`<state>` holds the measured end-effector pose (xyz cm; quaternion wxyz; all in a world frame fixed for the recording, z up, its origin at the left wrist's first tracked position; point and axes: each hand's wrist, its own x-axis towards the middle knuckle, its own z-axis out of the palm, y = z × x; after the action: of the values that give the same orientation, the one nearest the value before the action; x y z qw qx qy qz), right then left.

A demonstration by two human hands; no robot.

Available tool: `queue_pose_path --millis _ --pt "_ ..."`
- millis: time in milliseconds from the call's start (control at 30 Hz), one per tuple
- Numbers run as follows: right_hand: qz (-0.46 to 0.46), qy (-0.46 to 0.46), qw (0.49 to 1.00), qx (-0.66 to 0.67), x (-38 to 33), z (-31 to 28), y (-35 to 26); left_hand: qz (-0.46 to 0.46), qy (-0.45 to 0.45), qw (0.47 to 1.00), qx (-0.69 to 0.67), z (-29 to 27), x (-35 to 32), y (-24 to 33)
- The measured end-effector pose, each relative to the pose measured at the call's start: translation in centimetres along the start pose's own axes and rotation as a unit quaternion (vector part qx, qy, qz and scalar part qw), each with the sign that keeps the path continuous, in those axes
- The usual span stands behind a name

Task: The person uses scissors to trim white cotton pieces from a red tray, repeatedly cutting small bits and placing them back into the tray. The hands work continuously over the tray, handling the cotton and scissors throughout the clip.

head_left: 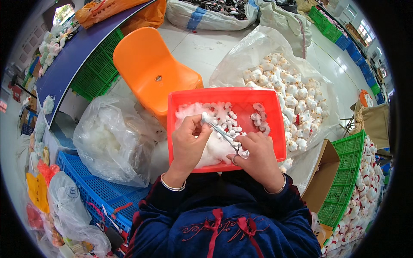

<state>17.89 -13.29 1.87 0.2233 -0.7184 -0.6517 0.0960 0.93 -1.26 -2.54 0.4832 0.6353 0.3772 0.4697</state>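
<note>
My left hand pinches a small white fabric piece between thumb and fingers above the red tray. In my right hand is a pair of metal forceps, its ring handle around a finger. The tips of the forceps reach the piece in my left fingers; whether they are inside it I cannot tell. Under my hands the tray holds fluffy white stuffing and several small white-and-grey pieces. More such pieces lie at its right side.
An orange chair stands beyond the tray. At left are a clear bag of stuffing and a blue crate. Rightward, a large clear bag holds white plush parts, near a cardboard box and green crate.
</note>
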Motion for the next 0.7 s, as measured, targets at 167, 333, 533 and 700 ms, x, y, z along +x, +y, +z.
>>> queue_pose_path --millis 167,333,533,700 --pt "0.004 -0.051 0.995 0.08 0.6 -0.1 0.2 -0.002 -0.016 0.998 -0.053 0.6 -0.3 0.0" --pt "0.014 -0.044 0.992 0.117 0.5 0.3 -0.2 -0.051 -0.043 0.981 -0.182 1.4 -0.8 -0.1" --pt "-0.023 0.022 0.999 0.022 -0.1 0.3 1.4 -0.05 -0.133 0.982 -0.125 -1.8 0.9 0.2" --pt "-0.031 0.012 0.999 -0.032 -0.2 -0.8 1.1 -0.138 -0.119 0.972 -0.151 -2.0 0.9 0.4"
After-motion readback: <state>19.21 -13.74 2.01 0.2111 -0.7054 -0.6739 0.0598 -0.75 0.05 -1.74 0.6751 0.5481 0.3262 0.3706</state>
